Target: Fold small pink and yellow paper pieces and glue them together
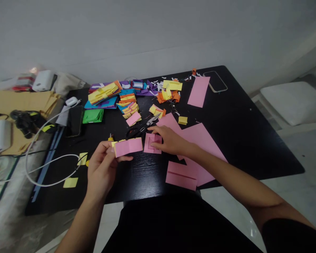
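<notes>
My left hand (101, 165) pinches a pink and yellow folded paper strip (129, 147) between thumb and fingers, held above the black table. Just to its right, my right hand (167, 140) has its thumb and fingers on a small folded pink paper piece (149, 143) with a square shape in its middle. Scissors (152, 120) and black-handled pliers (140, 131) lie behind the two papers. A yellow-capped glue bottle (111, 138) is partly hidden behind my left hand. Pink sheets (204, 147) lie under and beside my right forearm, and a creased pink piece (181, 175) is nearer my body.
Folded colored paper stacks (104, 93), green papers (93, 116) and paper scraps (171, 95) lie at the back. Phones (75, 121) rest at both sides, one at the back right (216, 81). A white cable (52, 184) loops over the left edge.
</notes>
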The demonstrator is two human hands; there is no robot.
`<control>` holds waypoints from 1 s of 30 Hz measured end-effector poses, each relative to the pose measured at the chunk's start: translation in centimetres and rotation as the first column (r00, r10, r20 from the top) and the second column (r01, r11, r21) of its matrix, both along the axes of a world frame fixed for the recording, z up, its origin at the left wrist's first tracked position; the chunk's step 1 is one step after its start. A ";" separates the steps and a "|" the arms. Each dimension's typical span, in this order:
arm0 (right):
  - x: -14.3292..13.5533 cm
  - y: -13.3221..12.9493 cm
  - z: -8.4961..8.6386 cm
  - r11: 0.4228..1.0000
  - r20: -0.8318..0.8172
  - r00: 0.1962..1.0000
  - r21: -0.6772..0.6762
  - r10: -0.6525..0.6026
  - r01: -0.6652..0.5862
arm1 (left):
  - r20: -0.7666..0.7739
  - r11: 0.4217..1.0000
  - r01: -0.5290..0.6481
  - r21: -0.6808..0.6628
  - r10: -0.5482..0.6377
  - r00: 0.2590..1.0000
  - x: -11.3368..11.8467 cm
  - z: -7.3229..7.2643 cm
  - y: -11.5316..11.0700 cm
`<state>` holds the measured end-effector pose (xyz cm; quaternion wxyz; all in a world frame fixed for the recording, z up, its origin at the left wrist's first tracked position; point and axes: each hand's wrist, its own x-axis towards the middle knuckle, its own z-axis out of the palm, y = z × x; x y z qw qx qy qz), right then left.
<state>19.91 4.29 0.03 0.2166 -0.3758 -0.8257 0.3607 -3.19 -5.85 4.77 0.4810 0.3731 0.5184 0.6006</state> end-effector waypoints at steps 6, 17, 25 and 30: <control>1.0 0.1 1.6 0.978 -0.124 0.992 -0.208 -0.019 -0.008 | -0.183 0.986 -0.142 0.088 0.157 0.971 -2.6 -0.3 -1.1; 4.4 -2.4 7.5 0.984 -0.176 0.977 -0.153 -0.120 0.093 | -0.865 0.935 0.336 0.115 -0.072 0.496 0.9 -2.2 -2.4; 2.8 -5.4 8.4 0.943 -0.371 0.914 -0.332 -0.162 0.033 | -0.458 0.909 0.408 -0.089 -0.401 0.793 4.8 1.3 -0.2; 2.0 -5.8 7.8 0.858 -0.383 0.921 -0.494 -0.072 -0.138 | -0.483 0.873 0.464 -0.151 -0.475 0.736 4.2 1.7 -0.9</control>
